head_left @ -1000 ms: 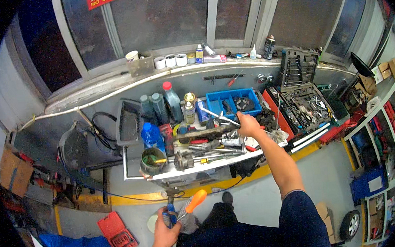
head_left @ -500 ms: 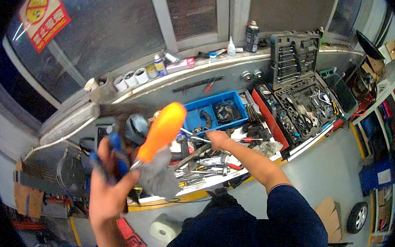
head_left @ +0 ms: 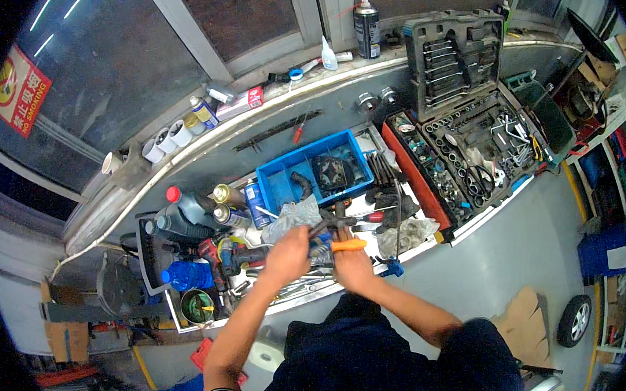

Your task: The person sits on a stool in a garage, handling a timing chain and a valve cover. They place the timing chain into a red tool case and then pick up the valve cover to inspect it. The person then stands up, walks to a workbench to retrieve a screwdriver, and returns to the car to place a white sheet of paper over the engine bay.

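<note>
My two hands are close together over the front of the bench. My left hand (head_left: pixel 287 258) is closed around a bundle of tools, among them blue-handled pliers (head_left: pixel 319 241). From this bundle an orange-handled screwdriver (head_left: pixel 349 245) points right, its handle crossing in front of my right hand (head_left: pixel 354 269). The fingers of my right hand are curled near dark tool ends; what they grip is partly hidden. A grey cloth or glove (head_left: pixel 294 217) lies just beyond my left hand, against a blue divided bin (head_left: pixel 275 201) with black parts inside.
Bottles and spray cans (head_left: pixel 230 217) crowd the bench's left, by a cordless drill (head_left: pixel 219 258) and a round tin (head_left: pixel 197 306). At the right, an open socket set (head_left: pixel 463 147) sits beside a red-sided tool box (head_left: pixel 416 175). A crumpled plastic bag (head_left: pixel 408 237) lies near the front edge.
My left hand has swung right with the pliers and orange-handled screwdriver, meeting my right hand. My right hand has drawn back from the blue bin. The view has turned.
</note>
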`<state>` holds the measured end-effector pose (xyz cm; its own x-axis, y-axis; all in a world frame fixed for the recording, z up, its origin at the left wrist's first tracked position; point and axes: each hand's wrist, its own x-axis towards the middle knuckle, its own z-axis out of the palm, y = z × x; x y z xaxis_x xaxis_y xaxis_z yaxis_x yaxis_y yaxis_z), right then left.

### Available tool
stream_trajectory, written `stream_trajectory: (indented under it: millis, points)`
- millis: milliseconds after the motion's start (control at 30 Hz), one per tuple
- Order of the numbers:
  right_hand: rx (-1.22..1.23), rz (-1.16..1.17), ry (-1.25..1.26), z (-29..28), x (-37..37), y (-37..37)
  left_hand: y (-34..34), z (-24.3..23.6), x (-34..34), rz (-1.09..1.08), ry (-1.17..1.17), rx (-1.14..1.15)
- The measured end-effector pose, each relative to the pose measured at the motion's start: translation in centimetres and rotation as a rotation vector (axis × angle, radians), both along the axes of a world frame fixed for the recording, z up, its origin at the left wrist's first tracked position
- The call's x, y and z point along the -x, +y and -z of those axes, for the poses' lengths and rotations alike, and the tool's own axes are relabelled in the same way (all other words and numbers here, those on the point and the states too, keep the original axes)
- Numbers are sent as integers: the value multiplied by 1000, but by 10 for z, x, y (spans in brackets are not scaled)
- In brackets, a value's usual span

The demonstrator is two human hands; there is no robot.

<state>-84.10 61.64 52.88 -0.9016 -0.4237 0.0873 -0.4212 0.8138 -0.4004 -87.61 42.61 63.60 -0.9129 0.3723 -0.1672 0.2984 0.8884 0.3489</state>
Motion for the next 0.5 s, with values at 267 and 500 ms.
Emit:
stream_trajectory:
  millis: [267, 500]
  points:
    - [455, 39, -296, 1, -105, 36, 56, 98, -18, 154, 229, 98]
    - [498, -84, -359, 3, -81, 33, 74, 111, -26, 189, 421, 275]
